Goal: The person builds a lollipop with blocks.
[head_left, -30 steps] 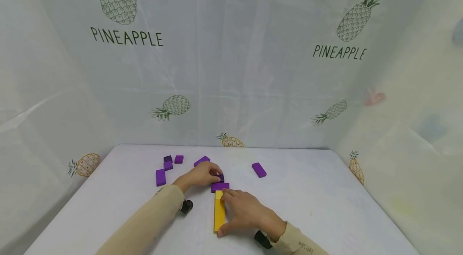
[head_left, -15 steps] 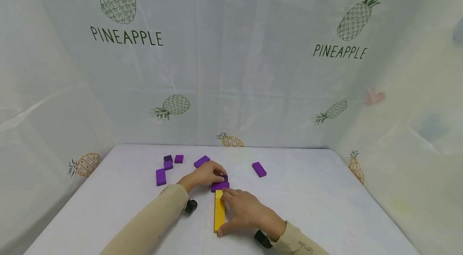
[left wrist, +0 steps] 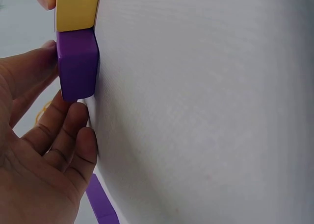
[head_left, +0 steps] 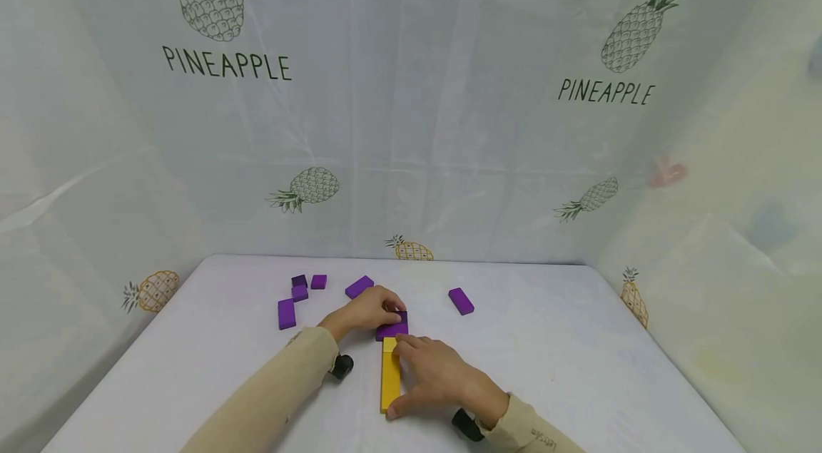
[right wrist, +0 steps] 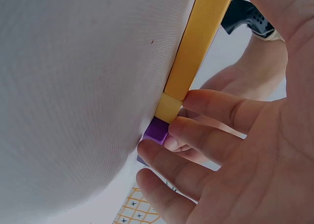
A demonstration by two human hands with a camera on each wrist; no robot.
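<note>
My left hand (head_left: 369, 308) pinches a small dark purple block (head_left: 403, 315) against the far side of a purple block (head_left: 392, 332). Much of the small block is covered by my fingers. In the left wrist view the thumb touches the purple block (left wrist: 77, 67), with the other fingers bent behind it. A long yellow block (head_left: 390, 383) and a short yellow block (head_left: 389, 344) lie in line, meeting the purple block. My right hand (head_left: 437, 374) lies along their right side: thumb at the near end, fingertips touching near the short yellow block (right wrist: 169, 107) and the purple one.
Several purple blocks lie at the back left, one of them a larger block (head_left: 286, 314). A purple block (head_left: 359, 287) rests behind my left hand, and another purple block (head_left: 461, 301) at the back right. A pineapple-print sheet (head_left: 424, 118) hangs behind the white table (head_left: 546, 353).
My left hand has slid a little to the right with the small dark purple block, which now sits close behind the purple block's right end. My right hand stays in place.
</note>
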